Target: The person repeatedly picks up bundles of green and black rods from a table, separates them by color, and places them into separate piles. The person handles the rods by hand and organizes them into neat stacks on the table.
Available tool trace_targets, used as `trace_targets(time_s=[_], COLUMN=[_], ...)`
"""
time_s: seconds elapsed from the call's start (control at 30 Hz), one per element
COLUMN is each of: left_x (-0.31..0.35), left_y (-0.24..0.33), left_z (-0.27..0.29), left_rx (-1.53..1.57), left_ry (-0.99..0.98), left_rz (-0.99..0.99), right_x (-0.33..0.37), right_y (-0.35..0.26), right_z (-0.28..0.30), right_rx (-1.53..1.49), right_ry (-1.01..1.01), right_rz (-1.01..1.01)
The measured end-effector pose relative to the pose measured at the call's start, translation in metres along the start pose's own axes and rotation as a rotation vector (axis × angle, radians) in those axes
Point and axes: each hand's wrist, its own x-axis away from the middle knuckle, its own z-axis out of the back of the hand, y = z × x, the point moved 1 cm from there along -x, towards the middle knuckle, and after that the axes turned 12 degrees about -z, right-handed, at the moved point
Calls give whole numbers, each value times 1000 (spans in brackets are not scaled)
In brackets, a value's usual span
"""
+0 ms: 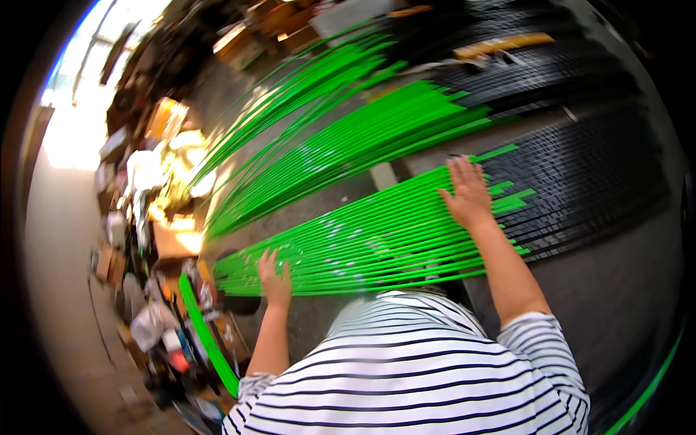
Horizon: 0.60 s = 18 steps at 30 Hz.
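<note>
Striped shirt [413, 377] | both hands [470, 194] flat, grip released, on green rods [362, 243] | black strips [580, 167] beyond

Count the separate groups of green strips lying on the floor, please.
3. The near group lies under both hands, left hand and right hand. The middle group lies beyond it. The far group is farthest. More may be hidden.

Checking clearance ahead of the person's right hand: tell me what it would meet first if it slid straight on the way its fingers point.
The right hand lies flat on the nearest bundle of thin bright green rods; beyond, probably the bare grey floor.
</note>
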Motion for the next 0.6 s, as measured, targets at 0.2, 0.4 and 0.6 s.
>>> trace_targets(time_s=[0.2,0.4,0.6], left_x=[45,82,108], left_y=[-75,-214,-393], left_z=[8,17,33], left_rx=[158,454,507], left_ry=[61,340,440], left_rz=[267,483,494], right_x=[1,28,129], right_y=[20,17,-81], right_z=[-19,-29,2], right_rx=[137,-59,-214], right_ry=[29,151,357], right_rz=[85,-4,-37])
